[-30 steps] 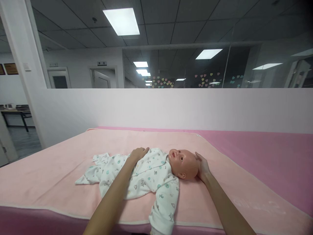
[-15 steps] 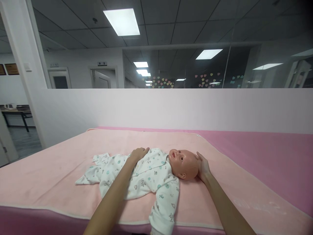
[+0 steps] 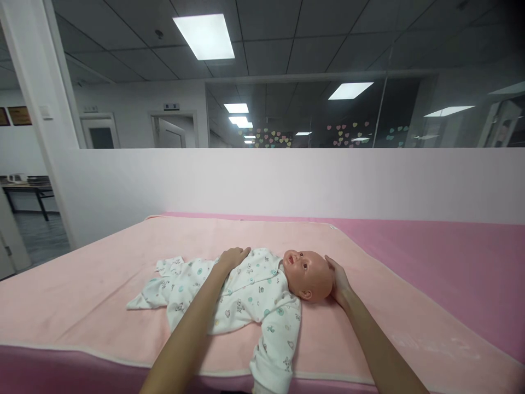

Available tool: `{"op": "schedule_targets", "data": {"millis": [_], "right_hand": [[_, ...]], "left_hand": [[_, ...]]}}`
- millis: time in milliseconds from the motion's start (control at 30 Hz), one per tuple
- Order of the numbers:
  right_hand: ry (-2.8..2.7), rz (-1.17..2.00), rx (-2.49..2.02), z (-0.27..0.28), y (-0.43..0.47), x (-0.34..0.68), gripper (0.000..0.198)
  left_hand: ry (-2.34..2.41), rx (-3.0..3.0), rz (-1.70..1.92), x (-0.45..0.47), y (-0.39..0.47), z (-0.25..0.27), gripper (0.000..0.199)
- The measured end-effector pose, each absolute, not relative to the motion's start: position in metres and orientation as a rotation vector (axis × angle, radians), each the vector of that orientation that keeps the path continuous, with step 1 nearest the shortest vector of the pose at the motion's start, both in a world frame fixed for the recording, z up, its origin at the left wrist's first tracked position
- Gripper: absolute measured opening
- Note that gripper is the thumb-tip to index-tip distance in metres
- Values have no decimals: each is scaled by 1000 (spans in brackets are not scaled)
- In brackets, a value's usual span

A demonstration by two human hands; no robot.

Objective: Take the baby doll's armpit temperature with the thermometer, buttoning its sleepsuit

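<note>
A baby doll lies on its back on a peach pad, head to the right and face turned up. It wears a white sleepsuit printed with small teal and grey figures. One sleeve hangs over the pad's near edge. Across the doll's belly rests my left hand, laid flat with the fingers stretched out and gripping nothing. My right hand is cupped against the crown of the doll's head, its fingers extended along the scalp; part of them is hidden behind the head.
The peach pad covers much of a pink mattress. Behind it stands a low white wall with glass above. At the far left, a doorway shows a dark-legged table.
The fingers of my right hand have shifted slightly left, closer against the doll's head. My left hand and the doll stay as they were.
</note>
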State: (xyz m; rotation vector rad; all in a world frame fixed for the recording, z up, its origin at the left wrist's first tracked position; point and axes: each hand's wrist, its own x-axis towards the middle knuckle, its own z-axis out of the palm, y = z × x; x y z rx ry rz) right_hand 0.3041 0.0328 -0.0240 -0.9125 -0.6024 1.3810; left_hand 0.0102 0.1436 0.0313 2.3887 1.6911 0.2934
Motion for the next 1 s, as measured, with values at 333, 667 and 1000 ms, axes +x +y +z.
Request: {"op": "schedule_targets", "data": {"millis": [333, 667, 1000], "right_hand": [[-651, 1388, -899, -30, 34, 307, 40], [-713, 1346, -905, -21, 27, 294, 32], [-669, 1365, -822, -28, 34, 306, 34]], "left_hand": [[1684, 2392, 292, 10, 141, 33, 65], [1686, 2390, 274, 10, 144, 32, 66], [1678, 2399, 290, 11, 141, 33, 65]]}}
